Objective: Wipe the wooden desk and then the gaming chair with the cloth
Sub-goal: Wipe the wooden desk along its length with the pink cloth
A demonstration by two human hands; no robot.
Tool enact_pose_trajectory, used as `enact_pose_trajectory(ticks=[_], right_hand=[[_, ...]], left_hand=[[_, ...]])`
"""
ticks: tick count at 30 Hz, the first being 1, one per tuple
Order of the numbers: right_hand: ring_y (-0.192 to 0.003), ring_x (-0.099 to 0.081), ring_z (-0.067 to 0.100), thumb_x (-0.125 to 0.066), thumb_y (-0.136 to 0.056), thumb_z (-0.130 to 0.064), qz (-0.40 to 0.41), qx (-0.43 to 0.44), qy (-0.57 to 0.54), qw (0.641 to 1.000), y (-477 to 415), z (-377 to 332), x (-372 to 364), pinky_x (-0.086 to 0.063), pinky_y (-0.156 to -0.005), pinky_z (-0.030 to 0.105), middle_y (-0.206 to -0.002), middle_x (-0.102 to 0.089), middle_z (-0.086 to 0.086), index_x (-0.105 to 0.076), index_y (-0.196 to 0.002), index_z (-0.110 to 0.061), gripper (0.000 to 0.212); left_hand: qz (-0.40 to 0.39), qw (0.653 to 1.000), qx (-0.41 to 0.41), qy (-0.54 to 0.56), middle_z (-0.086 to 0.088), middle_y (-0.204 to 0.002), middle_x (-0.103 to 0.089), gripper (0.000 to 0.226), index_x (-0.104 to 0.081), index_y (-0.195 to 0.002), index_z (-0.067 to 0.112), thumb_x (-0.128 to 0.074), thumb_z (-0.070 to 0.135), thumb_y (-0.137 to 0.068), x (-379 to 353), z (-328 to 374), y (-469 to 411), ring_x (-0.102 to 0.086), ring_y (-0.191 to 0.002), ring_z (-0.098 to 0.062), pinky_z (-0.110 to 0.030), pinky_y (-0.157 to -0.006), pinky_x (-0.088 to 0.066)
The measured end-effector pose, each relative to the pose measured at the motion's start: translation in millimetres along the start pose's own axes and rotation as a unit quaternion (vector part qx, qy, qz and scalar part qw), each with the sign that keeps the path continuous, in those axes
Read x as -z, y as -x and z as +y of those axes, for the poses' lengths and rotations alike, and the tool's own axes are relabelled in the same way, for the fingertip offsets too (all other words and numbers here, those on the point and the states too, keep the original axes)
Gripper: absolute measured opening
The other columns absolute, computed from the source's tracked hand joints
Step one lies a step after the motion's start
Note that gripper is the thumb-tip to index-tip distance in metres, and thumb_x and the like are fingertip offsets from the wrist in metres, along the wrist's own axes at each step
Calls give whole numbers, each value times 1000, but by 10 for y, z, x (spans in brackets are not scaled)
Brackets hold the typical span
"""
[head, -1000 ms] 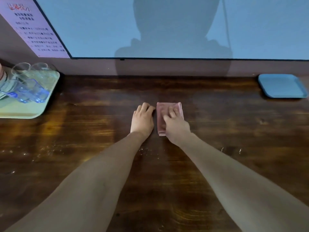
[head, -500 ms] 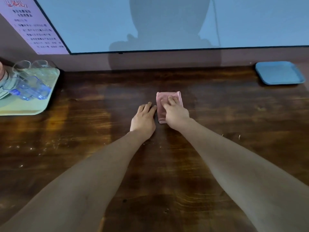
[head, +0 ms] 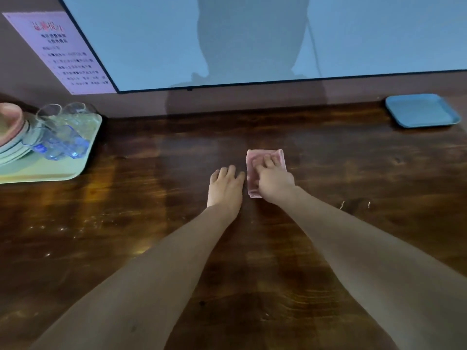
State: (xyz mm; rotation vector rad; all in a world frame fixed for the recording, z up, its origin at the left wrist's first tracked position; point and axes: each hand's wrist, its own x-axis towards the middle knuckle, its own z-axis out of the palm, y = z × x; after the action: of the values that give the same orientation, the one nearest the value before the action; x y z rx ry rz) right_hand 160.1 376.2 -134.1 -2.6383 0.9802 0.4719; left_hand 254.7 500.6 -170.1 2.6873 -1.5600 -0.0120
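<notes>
A folded pink cloth (head: 255,157) lies flat on the dark wooden desk (head: 328,248), near its middle. My right hand (head: 274,180) presses down on the cloth with straight fingers spread over it. My left hand (head: 225,188) rests flat on the bare wood just left of the cloth, fingers straight, holding nothing. The gaming chair is out of view.
A pale green tray (head: 50,170) at the left holds clear glasses (head: 63,137) and stacked plates (head: 12,142). A blue tray (head: 422,113) sits at the back right. A large screen (head: 252,34) stands behind the desk. Small crumbs (head: 353,204) lie right of my arm.
My right hand has slid the cloth a little away from me, toward the screen. The left hand has stayed flat in the same spot on the desk.
</notes>
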Motion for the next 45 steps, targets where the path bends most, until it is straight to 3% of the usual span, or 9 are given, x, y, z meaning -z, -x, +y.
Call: enact_pose_trajectory(ticks=[5, 8, 11, 15, 26, 30, 36, 39, 45], right_hand=[[-161, 13, 32, -61, -102, -49, -7, 12, 44, 999, 153, 58, -214, -37, -118, 54, -175, 14, 7, 7, -168, -29, 96], [-160, 14, 38, -57, -102, -56, -3, 29, 69, 997, 577, 30, -454, -19, -128, 52, -174, 18, 13, 14, -166, -23, 102], [-160, 10, 42, -57, -102, -54, 31, 46, 76, 996, 1084, 22, -687, -5, -130, 52, -174, 14, 18, 13, -166, -18, 101], [-161, 6, 42, -62, -98, -58, 11, 61, 72, 995, 1382, 58, -850, -10, -131, 51, -175, 11, 17, 10, -166, -19, 107], [-161, 11, 35, -63, -100, -54, -6, 37, 37, 999, 1008, 26, -497, -16, -129, 48, -175, 14, 13, 7, -168, -22, 103], [-161, 14, 38, -57, -103, -53, -9, 36, 54, 998, 1422, 28, -749, -9, -130, 51, -174, 18, 15, 13, -167, -20, 101], [-160, 13, 39, -58, -102, -54, -16, 44, 80, 996, 1571, 54, -870, -10, -130, 49, -173, 19, 14, 13, -167, -21, 102], [-161, 17, 34, -60, -104, -49, -31, 41, 55, 997, 1327, 105, -725, -26, -125, 52, -173, 23, 7, 11, -167, -29, 97], [-161, 16, 33, -52, -109, -31, -15, 32, 42, 998, 1337, 67, -673, -26, -125, 54, -174, 21, 7, 8, -168, -30, 85]], left_hand=[[-6, 999, 25, 24, -3, -137, -58, 36, -60, -131, 21, -60, 17, -95, 56, 43, 22, -55, -128, -25, -37, -127, -22], [-79, 995, 25, 45, -7, -169, -31, 57, -42, -154, 19, -51, 17, -98, 148, 61, 203, -31, -155, -22, -49, -132, -6], [-114, 993, 8, 40, -6, -173, -23, 63, -37, -160, 19, -46, 18, -97, 299, 70, 370, -18, -159, -22, -57, -130, 1], [-103, 995, -13, 7, -3, -165, -34, 63, -41, -157, 18, -50, 21, -95, 326, 103, 514, -22, -154, -25, -57, -130, -4], [-74, 992, 24, -98, -16, -175, 7, 88, -9, -168, 13, -37, 47, -91, 54, 225, 943, 26, -159, -33, -66, -124, 12], [11, 997, 7, -79, -20, -174, 6, 81, -16, -167, 12, -32, 37, -92, -85, 404, 1529, 14, -161, -36, -66, -126, 3], [51, 998, -9, 29, -7, -159, -38, 56, -53, -148, 23, -40, 29, -94, -233, 501, 2103, -34, -146, -28, -51, -130, -21], [64, 995, 20, 78, -3, -153, -42, 55, -50, -146, 25, -37, 33, -93, -253, 486, 2030, -39, -140, -26, -47, -121, -34], [98, 991, 33, 85, -4, -149, -45, 50, -53, -144, 24, -42, 32, -96, -281, 475, 2075, -41, -138, -25, -45, -116, -39]])
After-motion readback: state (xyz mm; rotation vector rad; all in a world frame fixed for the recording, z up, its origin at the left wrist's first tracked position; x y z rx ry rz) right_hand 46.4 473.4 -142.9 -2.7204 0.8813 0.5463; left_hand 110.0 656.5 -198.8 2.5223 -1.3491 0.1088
